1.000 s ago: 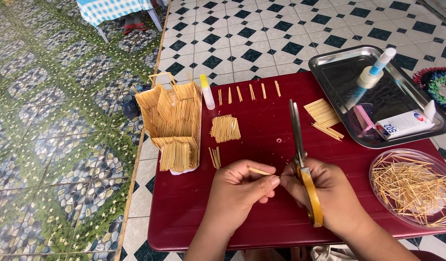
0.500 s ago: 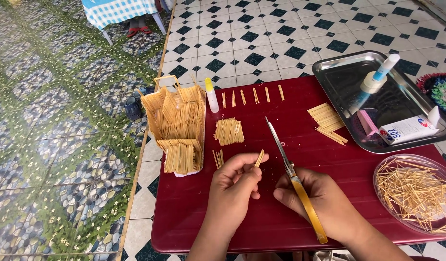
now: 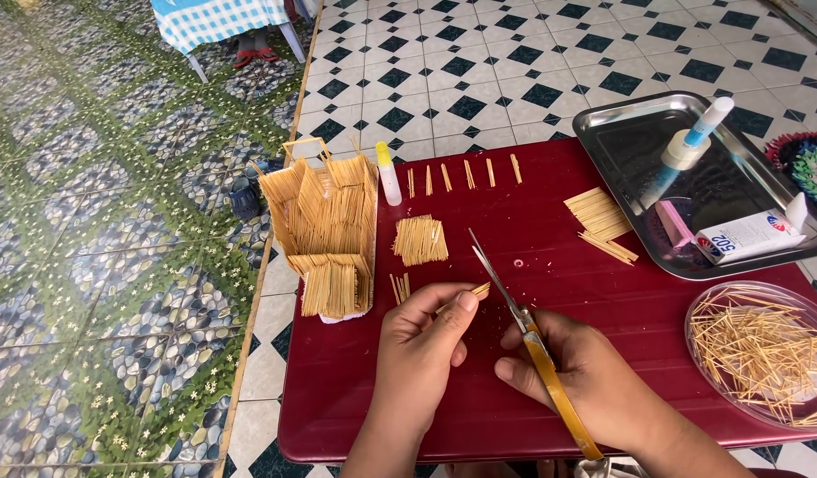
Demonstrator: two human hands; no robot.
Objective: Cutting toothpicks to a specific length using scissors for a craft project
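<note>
While left hand (image 3: 421,341) fingers pinch thin wooden sticks (image 3: 477,289), right hand (image 3: 585,376) grips slim yellow-handled steel scissors (image 3: 523,323).

Bright even daylight, soft faint shadows, glare on the steel tray (image 3: 621,133) — sharp focus, slight wide-angle edge bending

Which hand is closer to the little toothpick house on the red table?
The left hand. It is just right of the toothpick house and nearer the person, pinching a small toothpick bundle. The right hand holds scissors farther right.
</note>
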